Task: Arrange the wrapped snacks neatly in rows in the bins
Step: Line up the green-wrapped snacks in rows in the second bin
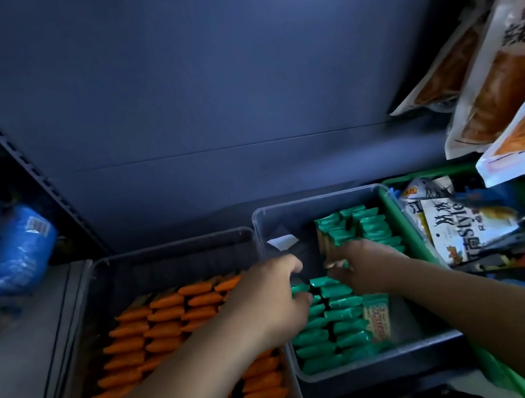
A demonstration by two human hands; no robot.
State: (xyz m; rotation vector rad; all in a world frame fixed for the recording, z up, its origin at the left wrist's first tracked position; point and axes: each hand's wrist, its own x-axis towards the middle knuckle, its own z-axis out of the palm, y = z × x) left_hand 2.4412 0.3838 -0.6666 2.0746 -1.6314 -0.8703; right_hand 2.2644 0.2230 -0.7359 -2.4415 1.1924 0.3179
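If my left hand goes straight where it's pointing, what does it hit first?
Your left hand would likely meet your right hand first, across a short gap in the green-snack bin; depth is unclear.

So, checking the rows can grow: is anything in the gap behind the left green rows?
Only a small white slip lies on the bin floor there, beyond the left hand; nothing else visible blocks the green snacks.

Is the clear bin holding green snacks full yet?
Partly full. In the clear plastic bin, green-wrapped snacks fill the front-left and back-right; dark floor shows elsewhere.
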